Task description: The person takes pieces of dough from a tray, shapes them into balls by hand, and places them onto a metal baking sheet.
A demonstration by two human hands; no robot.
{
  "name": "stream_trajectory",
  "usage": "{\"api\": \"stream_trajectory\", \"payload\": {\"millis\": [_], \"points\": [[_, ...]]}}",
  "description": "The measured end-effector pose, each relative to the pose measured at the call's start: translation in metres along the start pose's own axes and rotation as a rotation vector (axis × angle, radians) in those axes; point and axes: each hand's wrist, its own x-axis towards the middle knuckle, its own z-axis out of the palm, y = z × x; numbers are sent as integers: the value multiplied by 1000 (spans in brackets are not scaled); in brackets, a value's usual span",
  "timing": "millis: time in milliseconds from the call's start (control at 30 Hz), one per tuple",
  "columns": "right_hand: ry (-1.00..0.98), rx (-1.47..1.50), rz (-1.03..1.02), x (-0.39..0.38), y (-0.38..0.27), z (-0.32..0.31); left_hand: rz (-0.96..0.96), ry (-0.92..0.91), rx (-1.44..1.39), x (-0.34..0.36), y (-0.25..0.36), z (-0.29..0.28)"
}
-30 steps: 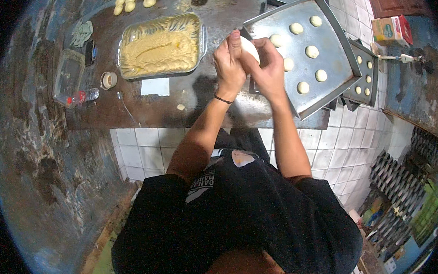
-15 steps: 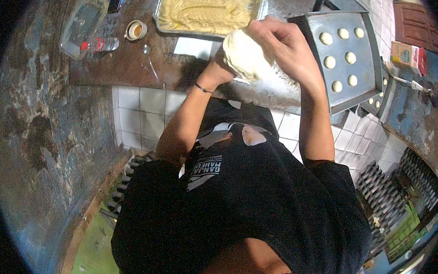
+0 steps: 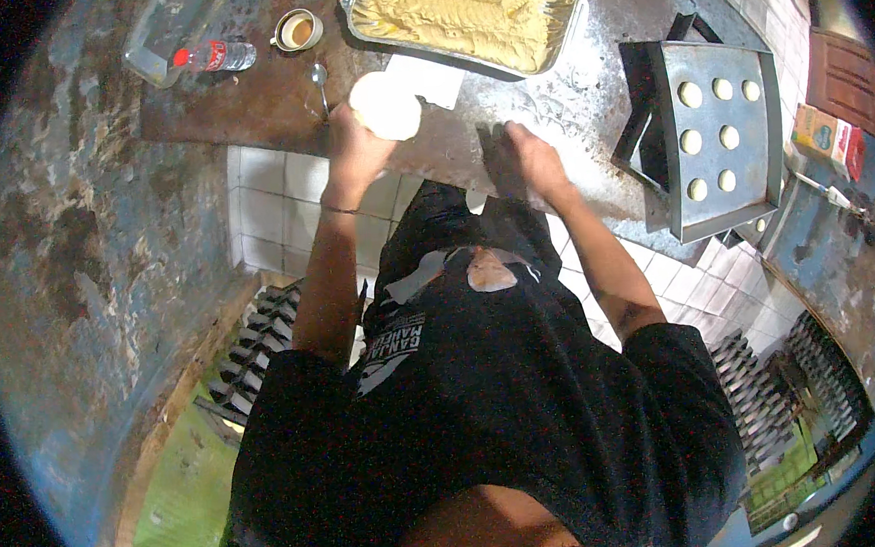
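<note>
A pale, rounded piece of dough rests in my left hand, which grips it from below over the near edge of the table. My right hand holds nothing. Seen edge-on, it is at the floury table surface with its fingers reaching forward; some of them are hidden. Beyond the dough stands a metal tray spread with yellow filling. To the right, a dark metal baking tray carries several small round dough pieces.
A white sheet lies between the dough and the filling tray. Further left are a spoon, a cup of brown liquid, a clear bottle and a clear container. A carton stands far right.
Both hands were together on the dough. My right hand has let go and dropped right of it to the table, while my left hand has carried the dough leftward.
</note>
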Motion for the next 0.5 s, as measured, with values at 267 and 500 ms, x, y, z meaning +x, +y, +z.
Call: {"api": "stream_trajectory", "payload": {"millis": [267, 500], "points": [[236, -353, -68, 88, 18, -115, -48, 45, -145, 13, -14, -3], [149, -636, -224, 108, 33, -120, -111, -7, -303, 17, -8, 5]]}}
